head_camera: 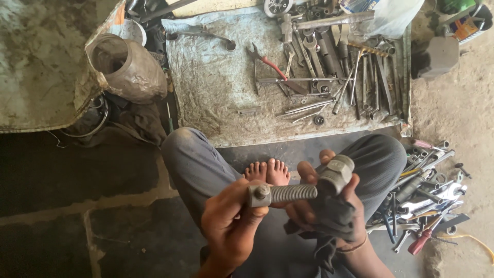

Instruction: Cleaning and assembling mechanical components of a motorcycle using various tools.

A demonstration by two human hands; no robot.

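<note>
steel, grey and grimy, is what we hold: a long threaded bolt (290,193) lying level between our two hands, above our crossed legs. our left hand (229,221) is closed on the near end, fingers wrapped just behind a small nut (261,194) there. our right hand (329,206) is closed round the far end through a dark greasy rag (329,216), under the big hex nut (337,174) that sits at that end.

we judge it solid, stiff and heavy for its size, and likely oily, so bare skin would slip on the threads; the rag and the flat faces of the hex nut look like the surest holds.

beyond our hands, spanners and red-handled pliers (270,64) lie on a sheet (216,92) on the floor; just right of our right hand is a heap of tools (427,201).
</note>
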